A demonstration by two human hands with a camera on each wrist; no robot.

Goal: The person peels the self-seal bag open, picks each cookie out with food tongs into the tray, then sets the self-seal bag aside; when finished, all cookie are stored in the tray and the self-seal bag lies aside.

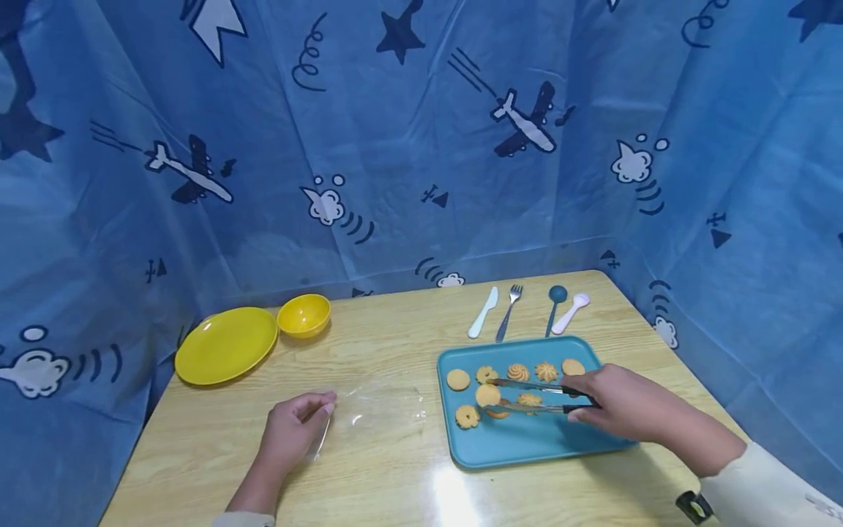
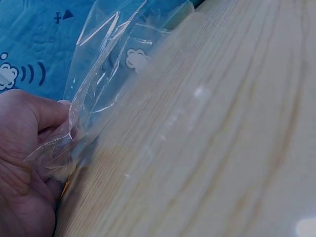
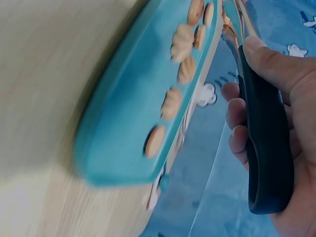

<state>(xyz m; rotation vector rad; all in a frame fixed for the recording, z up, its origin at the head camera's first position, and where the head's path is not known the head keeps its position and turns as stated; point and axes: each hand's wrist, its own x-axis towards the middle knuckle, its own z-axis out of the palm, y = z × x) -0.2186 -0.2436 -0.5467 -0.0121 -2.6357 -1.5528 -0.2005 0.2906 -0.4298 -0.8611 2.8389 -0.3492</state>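
My right hand (image 1: 615, 406) grips black-handled tongs (image 3: 269, 128) over the blue tray (image 1: 527, 450). A round, smooth cookie (image 1: 488, 395) lies between the tips of the tongs; how firmly they pinch it I cannot tell. Around it on the tray are several more cookies, among them a swirled cookie (image 1: 518, 372) and a ring-shaped cookie (image 1: 467, 416). On the left, my left hand (image 1: 288, 435) pinches the edge of a clear plastic bag (image 2: 101, 64) between thumb and fingers. That bag stretches from the hand toward the tray, nothing visible inside it.
Behind the tray lie a white knife (image 1: 484, 313), a fork (image 1: 509, 315), a dark spoon (image 1: 557, 296) and a pink spoon (image 1: 571, 315). At the back left stand a yellow plate (image 1: 227, 345) and a yellow bowl (image 1: 304, 317). A blue printed curtain (image 1: 395, 146) surrounds the table.
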